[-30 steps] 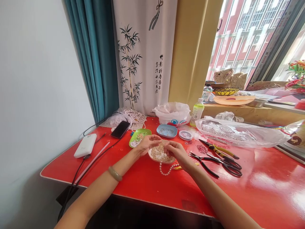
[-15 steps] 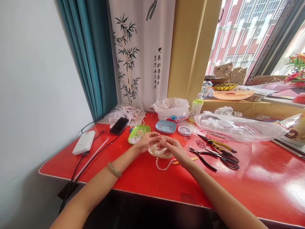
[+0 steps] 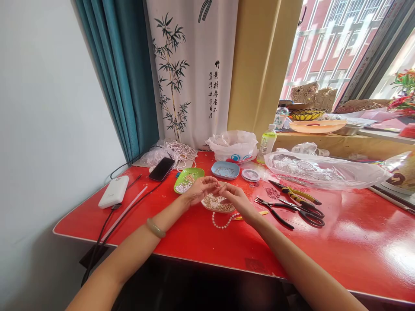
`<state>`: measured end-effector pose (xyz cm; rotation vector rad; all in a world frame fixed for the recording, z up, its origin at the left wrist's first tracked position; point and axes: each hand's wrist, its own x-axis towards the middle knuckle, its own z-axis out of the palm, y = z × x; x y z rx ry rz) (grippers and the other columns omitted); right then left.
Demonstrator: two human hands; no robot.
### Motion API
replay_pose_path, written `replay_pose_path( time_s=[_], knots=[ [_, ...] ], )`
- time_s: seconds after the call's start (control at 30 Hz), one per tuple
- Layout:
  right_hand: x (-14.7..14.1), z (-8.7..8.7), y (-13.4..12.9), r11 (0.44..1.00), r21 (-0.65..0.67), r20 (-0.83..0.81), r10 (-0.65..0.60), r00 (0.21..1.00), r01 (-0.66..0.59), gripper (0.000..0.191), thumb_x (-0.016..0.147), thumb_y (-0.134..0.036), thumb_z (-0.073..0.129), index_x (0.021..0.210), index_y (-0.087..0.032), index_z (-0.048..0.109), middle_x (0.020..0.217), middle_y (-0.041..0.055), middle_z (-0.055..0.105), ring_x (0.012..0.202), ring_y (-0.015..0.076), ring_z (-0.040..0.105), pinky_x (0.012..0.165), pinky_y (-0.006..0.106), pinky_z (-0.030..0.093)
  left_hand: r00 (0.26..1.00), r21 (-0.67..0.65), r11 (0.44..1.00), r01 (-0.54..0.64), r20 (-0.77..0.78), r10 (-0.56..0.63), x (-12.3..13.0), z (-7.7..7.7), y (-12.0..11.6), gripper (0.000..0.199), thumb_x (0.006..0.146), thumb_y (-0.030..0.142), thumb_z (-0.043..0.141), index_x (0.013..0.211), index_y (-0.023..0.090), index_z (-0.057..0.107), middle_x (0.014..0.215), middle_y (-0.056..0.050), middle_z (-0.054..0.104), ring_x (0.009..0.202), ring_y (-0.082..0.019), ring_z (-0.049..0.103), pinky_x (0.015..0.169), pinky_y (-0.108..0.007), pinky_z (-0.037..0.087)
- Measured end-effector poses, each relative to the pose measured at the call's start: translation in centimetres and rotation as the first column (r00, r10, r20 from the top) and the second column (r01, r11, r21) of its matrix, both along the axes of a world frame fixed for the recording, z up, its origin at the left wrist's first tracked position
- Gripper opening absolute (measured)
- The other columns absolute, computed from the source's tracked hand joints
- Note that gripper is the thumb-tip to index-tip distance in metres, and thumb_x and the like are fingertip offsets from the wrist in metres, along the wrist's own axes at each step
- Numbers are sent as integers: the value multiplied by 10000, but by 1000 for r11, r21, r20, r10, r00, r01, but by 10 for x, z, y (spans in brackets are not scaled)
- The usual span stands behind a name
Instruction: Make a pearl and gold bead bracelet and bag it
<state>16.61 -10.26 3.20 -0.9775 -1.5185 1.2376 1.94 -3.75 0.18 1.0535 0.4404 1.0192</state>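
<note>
On the white curtain point(image 3: 197, 82) before you, you have two vertical columns of black brush-style Chinese characters; the right column starts 竹, 影 and seems to end in 不, and the rest you cannot read with certainty. On the clear bottle point(image 3: 280, 117) at the window ledge, you can make out a letter "A" on the label. Red characters on the long plastic bag point(image 3: 327, 170): too blurred for you to read. Green-labelled bottle point(image 3: 267, 144): fine print, illegible. White power bank point(image 3: 114, 192): small grey marking, unclear to you. Window frame point(image 3: 366, 60): faint printing along the strip, unreadable at your viewpoint.
</note>
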Motion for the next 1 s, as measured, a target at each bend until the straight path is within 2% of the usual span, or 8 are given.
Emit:
replay_pose_path(
  time_s=[0.33,0.73,1.0],
  knots=[
    [0,-2,5,1000,17,-25,7,1000,-7,169,682,-279,521,570,-168,459,709,-13,507,691,116,461,613,242,385,1000,-17,1000,-13,4,14,0,0,1,172,574,138,712,705,100,608,689,-34,646,656,-106,592,724,-244,410],
    [1,-12,14,1000,17,-25,3,1000,-2,182,671,-300,520,570,-166,449,778,9,537,754,140,491,595,247,413,1000,-16,1000,-19,-13,19,3,3,-3,209,546,164,731,691,90,600,689,-43,639,634,-105,580,670,-228,422],
    [0,-8,8,1000,18,-28,-17,999,17,166,666,-305,534,593,-164,488,728,-2,533,731,138,497,607,256,418,1000,-8,1000,-18,0,18,4,-1,-1,204,554,166,727,703,96,606,715,-41,638,646,-102,578,682,-230,414]
  ],
)
